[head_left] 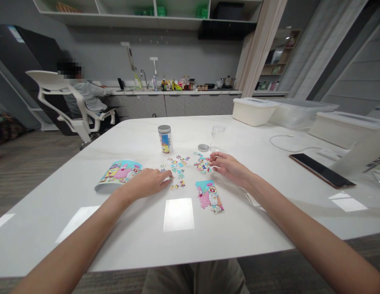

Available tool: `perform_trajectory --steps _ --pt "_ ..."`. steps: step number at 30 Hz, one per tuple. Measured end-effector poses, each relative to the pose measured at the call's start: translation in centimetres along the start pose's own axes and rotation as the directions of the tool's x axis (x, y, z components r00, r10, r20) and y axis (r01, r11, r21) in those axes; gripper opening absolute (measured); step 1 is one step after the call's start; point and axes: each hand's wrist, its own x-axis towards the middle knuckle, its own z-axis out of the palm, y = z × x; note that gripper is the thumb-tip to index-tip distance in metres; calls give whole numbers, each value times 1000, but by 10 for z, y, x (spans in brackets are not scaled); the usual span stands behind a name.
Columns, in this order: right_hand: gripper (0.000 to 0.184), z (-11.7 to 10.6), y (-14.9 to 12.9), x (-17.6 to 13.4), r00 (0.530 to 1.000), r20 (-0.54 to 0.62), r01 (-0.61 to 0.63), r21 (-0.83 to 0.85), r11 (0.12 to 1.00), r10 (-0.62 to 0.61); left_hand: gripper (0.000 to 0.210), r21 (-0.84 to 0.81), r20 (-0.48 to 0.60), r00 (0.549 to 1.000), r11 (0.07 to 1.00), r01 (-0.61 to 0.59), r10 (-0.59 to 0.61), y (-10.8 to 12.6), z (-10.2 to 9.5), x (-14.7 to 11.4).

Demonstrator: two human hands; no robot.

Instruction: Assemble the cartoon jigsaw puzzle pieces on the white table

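Observation:
My left hand (pixel 151 181) rests low over the table with thumb and fingertips closed on a small puzzle piece (pixel 171 178). Loose jigsaw pieces (pixel 178 165) lie scattered just beyond it. Beside a second pile of loose pieces (pixel 202 164) is my right hand (pixel 227 166), its fingers apart and the fingertips at the pile's right edge; I see nothing held in it. Closer to me lies a joined section of the puzzle (pixel 210 196), showing pink and brown cartoon figures on blue. A curled picture sheet (pixel 121 171) with similar figures lies left of my left hand.
Behind the pieces stand a lidded jar (pixel 165 139), a loose metal lid (pixel 203 147) and a clear jar (pixel 217 138). A phone (pixel 321 169), a white cable (pixel 287 145) and plastic boxes (pixel 254 112) occupy the right side. A person (pixel 88 96) sits at the back left.

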Motion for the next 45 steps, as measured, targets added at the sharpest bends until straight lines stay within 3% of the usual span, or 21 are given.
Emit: perform_trajectory --steps 4,8,11,13,22,26,29,32,40,42,45 --pt "28 -8 -1 5 988 -135 73 -48 996 -79 37 -17 -1 1000 1000 -6 6 3 -4 -1" --pt "33 -19 3 14 948 -228 130 -361 923 -223 37 -25 -7 1000 999 -22 22 7 -8 -2" --pt "22 -25 9 20 913 -163 199 -622 757 -375 37 -41 2 1000 999 -18 19 8 -9 -2" --pt "16 -28 12 23 909 -104 223 -697 682 -403 37 -49 14 1000 999 -13 14 8 -9 -3" --pt "11 -33 15 27 926 -93 190 -722 665 -366 38 -86 23 1000 996 -12 14 7 -5 -2" --pt "16 -36 11 23 917 -15 210 -833 512 -399 37 -82 37 999 997 -12 15 8 -7 -2" --pt "22 -39 8 20 946 77 204 -897 391 -316 35 -58 39 999 998 -22 24 9 -8 -2" --pt "28 -41 5 17 967 132 208 -902 378 -218 36 -53 40 999 998 -16 18 10 -9 -3" --pt "28 -51 -12 8 972 156 199 -943 265 -175 37 -77 29 999 997 -20 22 9 -9 -2" --pt "22 -52 -19 0 972 220 234 -932 276 -82 37 -83 29 999 996 -13 15 8 -7 -1" --pt "6 -52 -28 -14 938 287 208 -915 346 193 38 -100 23 1000 995 -7 10 7 -5 -2"
